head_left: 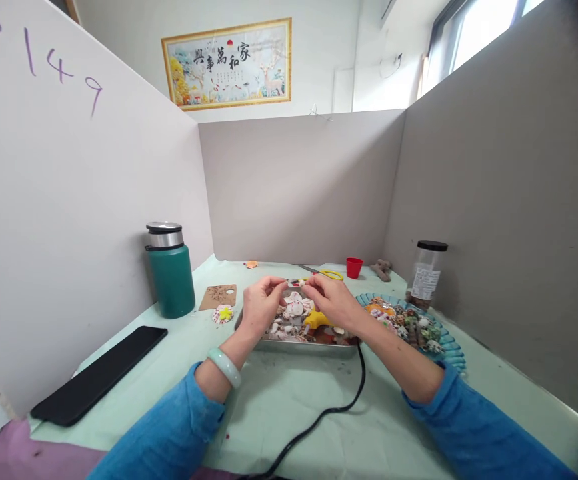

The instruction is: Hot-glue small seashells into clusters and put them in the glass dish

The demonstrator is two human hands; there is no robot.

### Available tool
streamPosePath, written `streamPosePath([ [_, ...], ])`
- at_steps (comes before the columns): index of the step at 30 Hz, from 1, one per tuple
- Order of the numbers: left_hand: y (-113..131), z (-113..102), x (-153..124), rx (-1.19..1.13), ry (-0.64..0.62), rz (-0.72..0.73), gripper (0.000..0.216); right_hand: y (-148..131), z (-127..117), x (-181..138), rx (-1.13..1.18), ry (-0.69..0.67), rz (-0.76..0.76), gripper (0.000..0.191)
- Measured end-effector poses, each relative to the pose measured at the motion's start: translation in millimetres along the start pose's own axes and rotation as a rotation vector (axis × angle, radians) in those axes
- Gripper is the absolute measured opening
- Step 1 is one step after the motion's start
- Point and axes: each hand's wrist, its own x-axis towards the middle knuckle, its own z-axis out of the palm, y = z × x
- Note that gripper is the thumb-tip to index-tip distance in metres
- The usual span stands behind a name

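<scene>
My left hand (263, 303) and my right hand (333, 300) are raised close together over a metal tray (309, 347). Thumb and fingers of each are pinched. A small red-and-white piece (296, 283) shows between the fingertips, too small to name; I cannot tell which hand grips it. In the tray lie white shells (296, 305) with red marks, many smaller shells and a yellow object (317, 320) that looks like a glue gun, partly hidden by my right hand. A black cord (336, 408) runs from the tray's right corner towards me.
Left stand a green bottle (173, 283), a black flat case (101, 375), a brown card (217, 297) and a shell decoration (223, 314). Right are a blue plate (451, 347) of shells and a black-lidded jar (425, 277). Yellow-handled scissors (333, 274) and a red cup (353, 268) sit behind.
</scene>
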Motion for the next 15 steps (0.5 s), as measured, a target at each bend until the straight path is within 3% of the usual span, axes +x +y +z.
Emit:
streamPosePath([
  [7, 0.8, 1.9, -6.3, 0.195, 0.01, 0.2, 0.018, 6.0, 5.7, -0.4, -0.034, 0.015, 0.026, 0.022],
  [15, -5.7, 3.6, -7.4, 0.225, -0.008, 0.31, 0.016, 9.4, 9.1, -1.0, -0.191, -0.005, 0.013, 0.022],
])
